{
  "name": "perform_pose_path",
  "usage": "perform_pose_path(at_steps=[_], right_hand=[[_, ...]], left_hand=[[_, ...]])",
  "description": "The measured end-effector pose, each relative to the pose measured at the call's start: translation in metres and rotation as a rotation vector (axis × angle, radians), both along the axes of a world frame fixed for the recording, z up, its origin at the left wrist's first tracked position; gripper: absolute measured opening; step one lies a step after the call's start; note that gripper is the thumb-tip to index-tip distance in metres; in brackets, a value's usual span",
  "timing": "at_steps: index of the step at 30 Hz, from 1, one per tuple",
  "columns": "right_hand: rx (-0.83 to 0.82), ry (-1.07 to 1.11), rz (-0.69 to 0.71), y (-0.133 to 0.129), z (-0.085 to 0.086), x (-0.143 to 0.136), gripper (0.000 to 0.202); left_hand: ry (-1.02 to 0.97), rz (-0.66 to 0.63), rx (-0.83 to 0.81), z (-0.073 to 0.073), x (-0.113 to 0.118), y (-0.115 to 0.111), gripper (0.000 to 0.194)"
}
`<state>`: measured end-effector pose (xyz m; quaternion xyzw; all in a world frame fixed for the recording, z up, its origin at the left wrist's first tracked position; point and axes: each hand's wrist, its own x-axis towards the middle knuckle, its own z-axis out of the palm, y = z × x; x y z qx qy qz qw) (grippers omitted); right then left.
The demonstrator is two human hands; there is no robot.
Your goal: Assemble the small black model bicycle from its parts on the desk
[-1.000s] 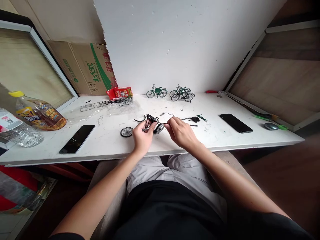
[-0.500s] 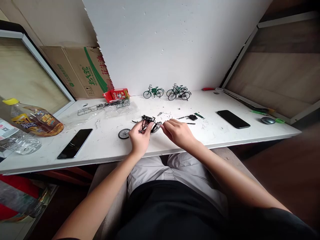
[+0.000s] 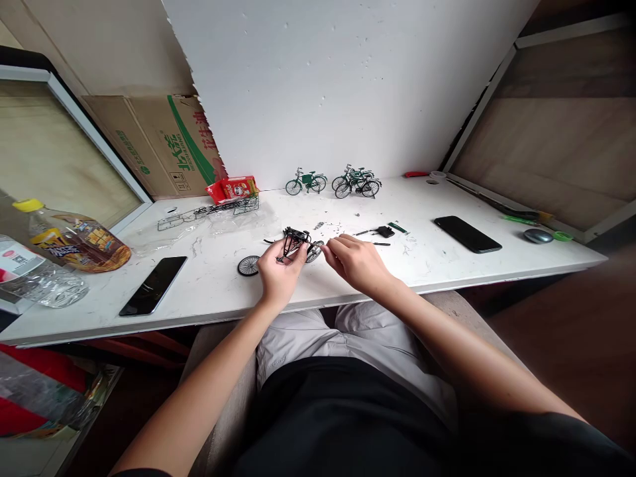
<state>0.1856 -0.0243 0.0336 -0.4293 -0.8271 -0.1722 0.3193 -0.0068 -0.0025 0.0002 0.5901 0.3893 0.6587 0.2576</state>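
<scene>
My left hand (image 3: 281,275) is closed round the black frame of a small model bicycle (image 3: 294,242), just above the table. A spoked wheel (image 3: 315,251) sits at the frame's right end. Close against that wheel's right edge, the fingertips of my right hand (image 3: 358,264) are pinched together. Whatever they grip is too small or hidden to make out. Another small wheel (image 3: 248,265) lies on the table left of my left hand. Beyond my right hand are a black part (image 3: 384,231), a green strip (image 3: 398,228) and tiny loose bits (image 3: 320,225).
Several assembled model bicycles (image 3: 306,181) stand along the white back board. Black part frames (image 3: 209,211) and clear plastic lie by a red packet (image 3: 233,189). Phones lie left (image 3: 154,285) and right (image 3: 467,234). Bottles (image 3: 82,242) stand or lie far left. The table's front edge (image 3: 318,306) runs below my hands.
The view has shifted slightly. My left hand keeps its hold on the model bicycle, and the right fingers stay pinched by the wheel, with only a tiny shift.
</scene>
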Motion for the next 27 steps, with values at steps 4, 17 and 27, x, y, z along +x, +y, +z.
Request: perform_pose_path(at_steps=[4,17,27], right_hand=[[-0.025,-0.034,-0.047,-0.0045,0.0044,-0.0018,0.037],[0.004,-0.086,-0.061,-0.0045,0.0032,-0.0035,0.021],[0.058,-0.060,-0.038,-0.0044,0.0027,-0.0031,0.027]], left_hand=[[0.055,0.014,0.026,0.0027,-0.0006,-0.0017,0.023],[0.027,-0.001,-0.019,0.0043,0.0004,-0.0009,0.024],[-0.026,-0.054,-0.032,0.0023,0.0010,0.0000,0.024]])
